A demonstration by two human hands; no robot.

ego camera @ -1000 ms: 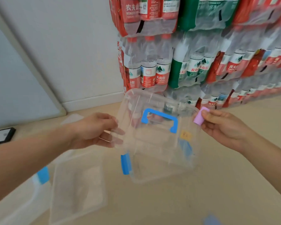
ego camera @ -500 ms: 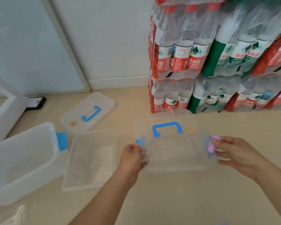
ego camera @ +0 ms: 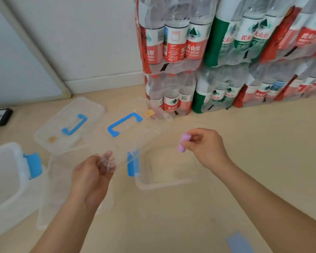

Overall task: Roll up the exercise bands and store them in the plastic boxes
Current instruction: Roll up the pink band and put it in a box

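Note:
My left hand point(ego camera: 91, 175) grips the near corner of a clear lid point(ego camera: 137, 137) with a blue handle, holding it tilted above the floor. To the right of it an open clear plastic box point(ego camera: 164, 185) with a blue latch sits on the floor. My right hand point(ego camera: 206, 150) hovers over the box's far right side, pinching a small rolled pink exercise band point(ego camera: 183, 145) between thumb and fingers. A flat blue band point(ego camera: 239, 241) lies on the floor at the bottom right.
A second clear lid point(ego camera: 58, 128) with a blue handle lies on the floor at the left. Another clear box point(ego camera: 51, 190) sits under my left arm, beside a bigger white box point(ego camera: 5, 181). Stacked water-bottle packs point(ego camera: 226, 61) stand behind.
The lid has come off the box in my left hand and swung up and to the left. The box now sits open. My right hand has let go of the box's side, still holding the pink roll.

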